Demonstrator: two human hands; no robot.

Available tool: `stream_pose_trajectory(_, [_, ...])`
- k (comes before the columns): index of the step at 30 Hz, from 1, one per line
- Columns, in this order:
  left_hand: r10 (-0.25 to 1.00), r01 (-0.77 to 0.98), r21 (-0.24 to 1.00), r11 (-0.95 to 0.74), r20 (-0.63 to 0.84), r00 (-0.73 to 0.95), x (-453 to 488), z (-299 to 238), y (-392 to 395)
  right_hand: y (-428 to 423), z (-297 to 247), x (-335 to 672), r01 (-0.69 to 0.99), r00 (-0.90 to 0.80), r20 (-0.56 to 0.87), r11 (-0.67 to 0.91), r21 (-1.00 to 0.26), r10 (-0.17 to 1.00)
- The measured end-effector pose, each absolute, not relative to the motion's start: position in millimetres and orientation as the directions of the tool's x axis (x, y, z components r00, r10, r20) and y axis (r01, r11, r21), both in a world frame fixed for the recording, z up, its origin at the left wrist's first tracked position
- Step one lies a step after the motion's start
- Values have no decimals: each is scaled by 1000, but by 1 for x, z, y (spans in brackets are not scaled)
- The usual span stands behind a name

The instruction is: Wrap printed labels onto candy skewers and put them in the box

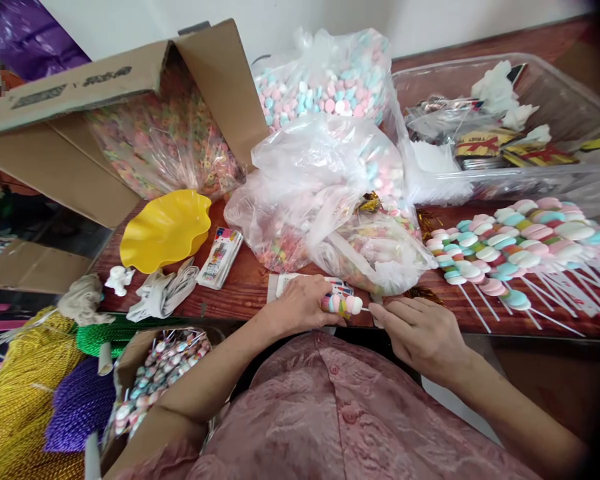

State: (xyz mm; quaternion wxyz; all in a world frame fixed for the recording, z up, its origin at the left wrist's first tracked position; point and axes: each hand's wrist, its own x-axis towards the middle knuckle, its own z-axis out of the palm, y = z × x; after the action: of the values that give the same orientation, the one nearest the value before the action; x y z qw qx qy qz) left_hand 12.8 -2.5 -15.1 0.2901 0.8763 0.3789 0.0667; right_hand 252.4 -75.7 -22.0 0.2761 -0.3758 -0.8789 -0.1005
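My left hand (pixel 300 303) is closed around a marshmallow skewer (pixel 349 305), with pink, white and pale blue pieces showing past its fingers. From the skewer's right end a thin white stick runs to my right hand (pixel 423 333), whose thumb and fingers pinch it. Both hands are at the table's front edge. Just behind them lies a clear plastic bag of mixed candy (pixel 380 260). Finished-looking marshmallow skewers (pixel 535 240) are piled to the right, their white sticks pointing toward the front.
Bags of marshmallows (pixel 325 93) and a clear bin (pixel 480 177) stand at the back. A yellow wavy dish (pixel 165 230), cards (pixel 221 259) and white gloves (pixel 163 293) lie left, near a cardboard box (pixel 220 80). Below, another box holds skewers (pixel 167 367) beside bead strands (pixel 80 407).
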Motion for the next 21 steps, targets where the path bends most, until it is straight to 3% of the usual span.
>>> stream_pose_trajectory(4, [694, 642, 498, -583, -106, 712, 13, -17, -7, -72, -26, 254, 736, -536, 533, 672, -85, 655])
stream_pose_trajectory(11, [713, 719, 405, -565, -198, 672, 22, -13, -8, -81, -33, 227, 709, -543, 603, 704, -44, 585])
stream_pose_trajectory(17, [667, 697, 341, -631, -221, 712, 40, -23, -13, -69, -47, 208, 741, -480, 540, 649, -172, 691])
stream_pose_trajectory(21, [644, 653, 419, -631, -187, 742, 37, -21, -6, -61, -46, 203, 701, -502, 535, 682, -208, 679])
